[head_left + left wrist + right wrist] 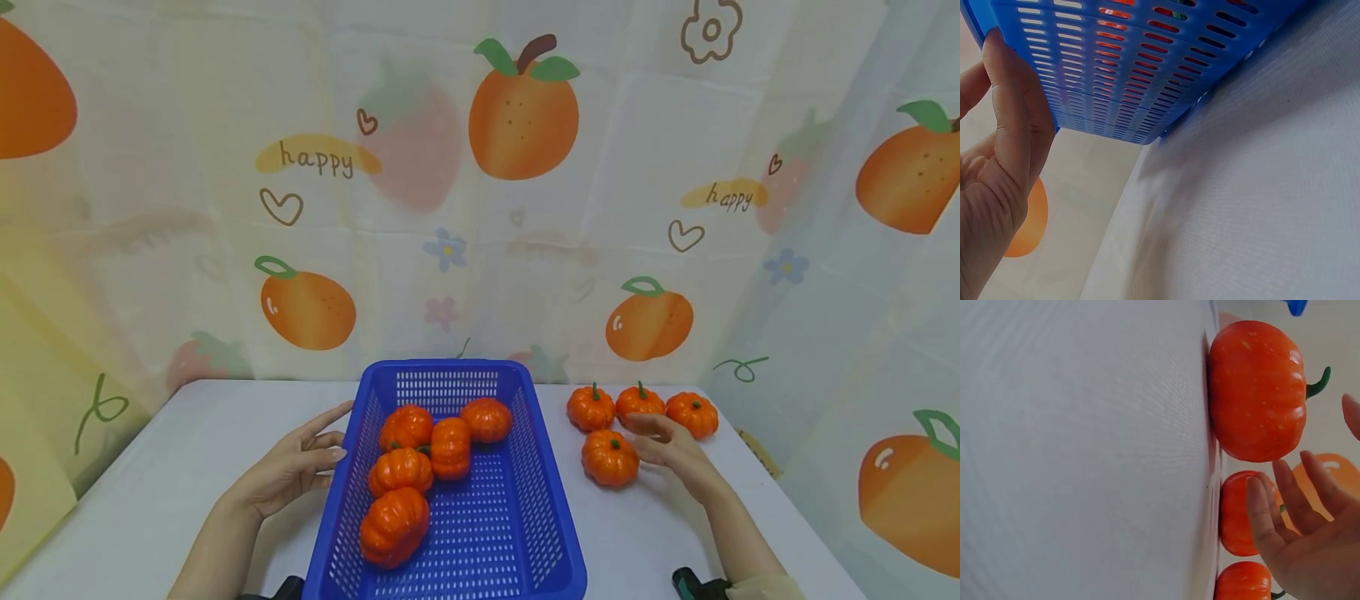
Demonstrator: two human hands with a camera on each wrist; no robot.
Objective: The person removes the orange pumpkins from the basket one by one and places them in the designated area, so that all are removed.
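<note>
A blue plastic basket [561, 508] with slotted walls stands in the middle of the table and holds several small orange pumpkins [394, 527]. My left hand [281, 471] is at its left side; in the left wrist view, fingertips touch the basket's rim [1047, 106]. To the right of the basket, one pumpkin [609, 460] sits nearest me, its green stem upright. Beside it is my right hand [675, 450], fingers loosely extended and holding nothing. The right wrist view shows a small gap between the fingertips and that pumpkin [1257, 390].
Behind the right hand, three more pumpkins [590, 408] stand in a row near the back of the white table [637, 542]. A fruit-printed curtain [450, 292] hangs along the back edge and continues down the right side.
</note>
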